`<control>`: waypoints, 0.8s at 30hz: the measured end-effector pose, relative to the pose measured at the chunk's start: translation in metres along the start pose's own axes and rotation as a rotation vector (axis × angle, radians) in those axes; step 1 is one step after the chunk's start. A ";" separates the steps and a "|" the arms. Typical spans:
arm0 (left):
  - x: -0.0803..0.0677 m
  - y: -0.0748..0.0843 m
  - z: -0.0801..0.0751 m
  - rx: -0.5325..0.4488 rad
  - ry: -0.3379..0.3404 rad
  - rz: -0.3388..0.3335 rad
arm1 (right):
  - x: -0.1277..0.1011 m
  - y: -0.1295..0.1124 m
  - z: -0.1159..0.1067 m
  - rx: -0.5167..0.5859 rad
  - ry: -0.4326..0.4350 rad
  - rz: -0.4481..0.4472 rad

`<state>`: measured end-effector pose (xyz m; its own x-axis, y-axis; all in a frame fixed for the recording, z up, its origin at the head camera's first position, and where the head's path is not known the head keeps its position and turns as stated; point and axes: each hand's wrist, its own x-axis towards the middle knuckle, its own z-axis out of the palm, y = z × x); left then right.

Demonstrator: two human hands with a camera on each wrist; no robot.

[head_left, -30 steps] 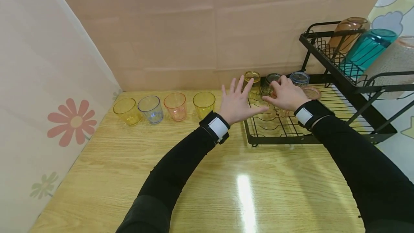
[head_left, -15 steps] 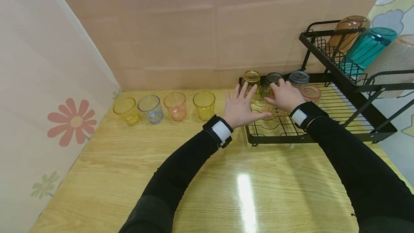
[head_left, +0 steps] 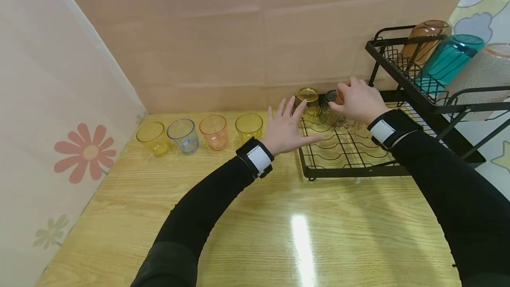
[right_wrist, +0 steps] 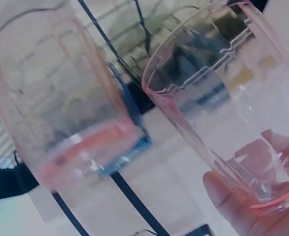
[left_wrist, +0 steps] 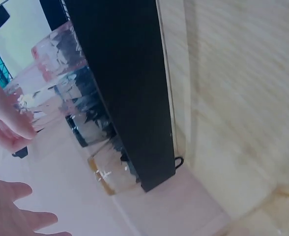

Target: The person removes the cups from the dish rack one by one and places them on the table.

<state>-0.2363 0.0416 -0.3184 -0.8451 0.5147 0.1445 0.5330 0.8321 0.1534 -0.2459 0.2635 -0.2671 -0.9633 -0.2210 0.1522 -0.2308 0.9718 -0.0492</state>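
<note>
My right hand (head_left: 353,98) is raised over the black wire rack (head_left: 342,169) and grips a clear pink glass (head_left: 343,121). The right wrist view shows that pink glass (right_wrist: 233,108) with fingertips (right_wrist: 238,206) round its base, beside a second pink glass (right_wrist: 61,108) on the rack. My left hand (head_left: 286,129) hovers open with spread fingers at the rack's left edge and holds nothing. An upturned yellow glass (head_left: 309,100) and a grey glass (head_left: 329,101) stand at the rack's back. The left wrist view shows the rack's edge (left_wrist: 125,88) and the grey glass (left_wrist: 88,118).
Several glasses stand in a row on the wooden table (head_left: 255,225): yellow (head_left: 153,138), blue (head_left: 182,135), pink (head_left: 213,132), yellow (head_left: 249,127). The rack's upper tier (head_left: 402,72) carries a brown cup (head_left: 424,41), a teal cup (head_left: 448,61) and a white cup (head_left: 484,70). A flowered sheet (head_left: 59,123) bounds the left.
My right hand has risen and moved back, lifting the pink glass off the rack's wires. My left hand has drawn slightly left and toward me, still open.
</note>
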 end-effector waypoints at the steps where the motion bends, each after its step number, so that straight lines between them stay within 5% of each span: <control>1: 0.000 -0.002 -0.002 0.004 0.004 0.001 | 0.001 -0.001 -0.004 0.000 -0.002 0.000; 13: -0.002 -0.018 -0.027 0.005 0.033 -0.030 | 0.006 -0.015 -0.028 0.023 0.045 -0.013; 24: -0.020 -0.049 -0.035 -0.381 0.107 -0.140 | 0.006 -0.052 -0.009 0.463 0.187 0.093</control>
<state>-0.2442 -0.0161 -0.2941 -0.9120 0.3614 0.1940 0.4076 0.7461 0.5264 -0.2382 0.2129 -0.2544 -0.9514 -0.0752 0.2986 -0.2223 0.8386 -0.4972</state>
